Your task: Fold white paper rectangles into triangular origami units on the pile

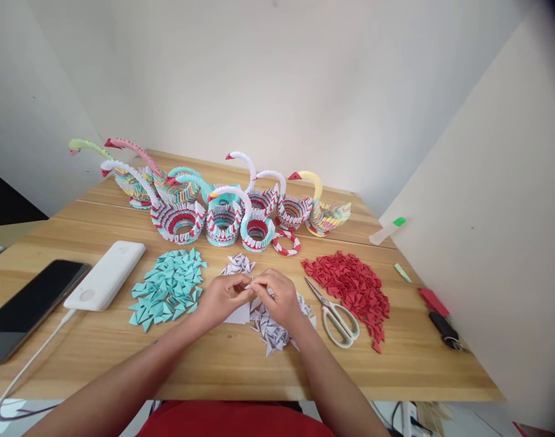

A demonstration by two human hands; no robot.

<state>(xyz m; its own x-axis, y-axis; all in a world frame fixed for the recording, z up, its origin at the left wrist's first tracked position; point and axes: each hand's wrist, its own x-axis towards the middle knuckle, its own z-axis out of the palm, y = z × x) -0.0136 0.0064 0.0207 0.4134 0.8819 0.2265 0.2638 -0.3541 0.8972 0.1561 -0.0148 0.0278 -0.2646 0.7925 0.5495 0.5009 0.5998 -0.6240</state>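
Note:
My left hand (226, 298) and my right hand (279, 297) meet near the table's middle, both closed in a pinch. Between their fingertips is a small white paper piece (248, 287), mostly hidden by the fingers. Folded white paper triangles (272, 331) lie under and beside my right hand, with a smaller heap of white triangles (239, 264) just beyond the hands. A white paper sheet (238, 315) shows partly below my left hand. To the left spreads a pile of teal triangles (170, 285); red triangles (350, 285) are heaped to the right.
Several folded-paper swans (178, 220) stand at the back, with a red-and-white paper ring (286, 251) before them. Scissors (338, 321) lie by the red pile. A phone (31, 306) and cabled power bank (107, 274) occupy the left; a green-capped bottle (386, 232) and key fob (443, 331), the right.

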